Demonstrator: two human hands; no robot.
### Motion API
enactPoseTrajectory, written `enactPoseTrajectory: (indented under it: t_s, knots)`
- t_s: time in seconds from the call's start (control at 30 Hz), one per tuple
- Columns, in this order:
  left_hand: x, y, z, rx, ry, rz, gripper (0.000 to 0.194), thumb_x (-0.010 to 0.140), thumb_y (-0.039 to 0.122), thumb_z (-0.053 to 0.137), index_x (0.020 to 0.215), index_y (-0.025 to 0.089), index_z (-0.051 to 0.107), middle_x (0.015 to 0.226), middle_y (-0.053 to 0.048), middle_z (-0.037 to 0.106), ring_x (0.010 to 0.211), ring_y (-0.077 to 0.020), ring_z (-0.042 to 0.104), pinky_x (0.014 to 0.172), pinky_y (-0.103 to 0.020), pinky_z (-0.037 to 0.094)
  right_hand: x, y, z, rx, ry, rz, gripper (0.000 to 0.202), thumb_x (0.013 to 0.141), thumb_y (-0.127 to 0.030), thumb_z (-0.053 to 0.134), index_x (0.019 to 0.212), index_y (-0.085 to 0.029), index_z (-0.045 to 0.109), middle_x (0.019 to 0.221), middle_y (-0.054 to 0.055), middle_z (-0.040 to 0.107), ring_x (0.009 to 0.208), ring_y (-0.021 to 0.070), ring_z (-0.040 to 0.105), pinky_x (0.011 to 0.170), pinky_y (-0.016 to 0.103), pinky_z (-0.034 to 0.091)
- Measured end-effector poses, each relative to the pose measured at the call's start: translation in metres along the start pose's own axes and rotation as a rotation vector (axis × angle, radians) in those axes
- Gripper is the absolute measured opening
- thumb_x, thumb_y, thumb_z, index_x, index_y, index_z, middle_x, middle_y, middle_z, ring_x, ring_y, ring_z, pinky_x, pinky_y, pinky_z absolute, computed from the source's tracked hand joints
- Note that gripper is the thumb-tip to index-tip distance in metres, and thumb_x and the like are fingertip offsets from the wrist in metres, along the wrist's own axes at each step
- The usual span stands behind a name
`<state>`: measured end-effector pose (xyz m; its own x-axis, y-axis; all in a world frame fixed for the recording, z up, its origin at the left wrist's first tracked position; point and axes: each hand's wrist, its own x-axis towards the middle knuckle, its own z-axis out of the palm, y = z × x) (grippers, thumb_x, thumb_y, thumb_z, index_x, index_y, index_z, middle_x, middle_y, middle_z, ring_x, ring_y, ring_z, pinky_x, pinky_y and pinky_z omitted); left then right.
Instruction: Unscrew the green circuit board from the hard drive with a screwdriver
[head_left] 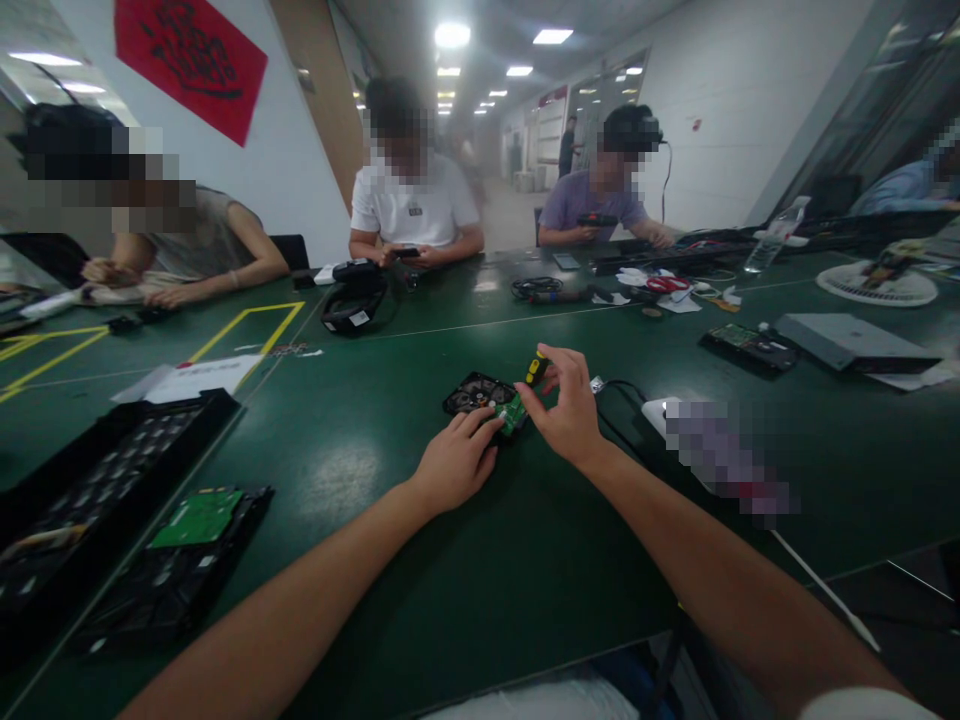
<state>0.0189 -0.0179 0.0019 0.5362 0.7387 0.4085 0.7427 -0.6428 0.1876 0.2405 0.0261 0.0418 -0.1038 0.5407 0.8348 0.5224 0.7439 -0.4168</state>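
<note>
A black device (pixel 471 391) with a round grey part and a green circuit board (pixel 513 412) lies on the table in front of me. My left hand (pixel 459 458) steadies it, fingers bent over the board's left side and thumb at the near edge. Over the board's right end, my right hand (pixel 566 400) grips a yellow-and-black screwdriver (pixel 536 367) between thumb and fingers. The screwdriver stands tilted; its tip is too small to make out.
At left are a long black casing (pixel 97 480) and another black unit with a green board (pixel 196 518). A white power strip (pixel 697 455) with a cable sits to the right. Further right are a circuit-board drive (pixel 750 348) and a grey box (pixel 855 345). Several people sit across the green table (pixel 337 400).
</note>
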Motion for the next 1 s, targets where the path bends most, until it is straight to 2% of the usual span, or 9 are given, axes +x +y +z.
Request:
enactPoseTrajectory:
  t_s: [0.17, 0.33, 0.43, 0.57, 0.8, 0.87, 1.0]
  knots:
    - [-0.0003, -0.0012, 0.0007, 0.011, -0.01, 0.004, 0.048, 0.099, 0.025, 0.054, 0.147, 0.021, 0.053, 0.15, -0.013, 0.054, 0.134, -0.0316, 0.054, 0.113, -0.051, 0.052, -0.0004, 0.0008, 0.0001, 0.029, -0.045, -0.014, 0.062, 0.098, -0.021, 0.06, 0.155, -0.031, 0.039, 0.139, 0.013, 0.052, 0.099, 0.0216, 0.066, 0.085, 0.043, 0.066]
    - [-0.0004, -0.0012, 0.0006, 0.013, -0.026, -0.001, 0.048, 0.1, 0.025, 0.053, 0.147, 0.02, 0.052, 0.15, -0.015, 0.054, 0.135, -0.0324, 0.053, 0.112, -0.053, 0.052, -0.0004, 0.002, 0.0004, -0.002, -0.012, -0.002, 0.062, 0.095, -0.026, 0.067, 0.152, -0.031, 0.041, 0.136, 0.012, 0.053, 0.098, 0.0229, 0.066, 0.079, 0.043, 0.067]
    - [-0.0003, -0.0007, 0.0001, 0.004, -0.018, 0.0, 0.049, 0.099, 0.025, 0.053, 0.148, 0.022, 0.052, 0.15, -0.014, 0.054, 0.134, -0.032, 0.054, 0.112, -0.053, 0.052, 0.0, 0.0023, -0.001, -0.018, -0.017, -0.001, 0.061, 0.095, -0.028, 0.068, 0.151, -0.031, 0.043, 0.134, 0.013, 0.054, 0.104, 0.0258, 0.064, 0.082, 0.047, 0.067]
    - [-0.0001, 0.0, -0.0007, 0.003, -0.012, -0.006, 0.048, 0.1, 0.025, 0.053, 0.148, 0.022, 0.052, 0.149, -0.013, 0.054, 0.135, -0.0317, 0.054, 0.112, -0.052, 0.053, -0.001, 0.0025, -0.0007, 0.01, -0.059, -0.017, 0.065, 0.097, -0.023, 0.061, 0.156, -0.032, 0.037, 0.14, 0.013, 0.052, 0.113, 0.0277, 0.063, 0.09, 0.05, 0.066]
    - [0.0005, 0.0004, -0.0013, 0.014, -0.033, -0.006, 0.048, 0.1, 0.025, 0.053, 0.147, 0.02, 0.052, 0.149, -0.015, 0.054, 0.135, -0.032, 0.053, 0.113, -0.052, 0.051, -0.0014, 0.0033, 0.002, -0.022, -0.007, 0.009, 0.066, 0.094, -0.028, 0.069, 0.154, -0.029, 0.039, 0.135, 0.013, 0.055, 0.093, 0.0227, 0.065, 0.076, 0.045, 0.066]
    - [0.0003, 0.0003, -0.0007, 0.013, -0.034, -0.004, 0.047, 0.1, 0.025, 0.053, 0.147, 0.019, 0.052, 0.149, -0.015, 0.053, 0.134, -0.0319, 0.053, 0.114, -0.052, 0.051, -0.0007, 0.0023, 0.0011, -0.017, -0.008, 0.0, 0.065, 0.094, -0.028, 0.069, 0.153, -0.029, 0.04, 0.134, 0.013, 0.056, 0.095, 0.0231, 0.066, 0.077, 0.044, 0.066]
    - [0.0, 0.0002, -0.0001, 0.01, -0.031, -0.008, 0.047, 0.1, 0.025, 0.053, 0.146, 0.019, 0.053, 0.149, -0.015, 0.054, 0.133, -0.0322, 0.054, 0.112, -0.053, 0.052, -0.0007, 0.0005, 0.0, 0.003, -0.043, -0.019, 0.064, 0.097, -0.024, 0.061, 0.156, -0.029, 0.037, 0.139, 0.014, 0.056, 0.108, 0.0263, 0.066, 0.087, 0.048, 0.066]
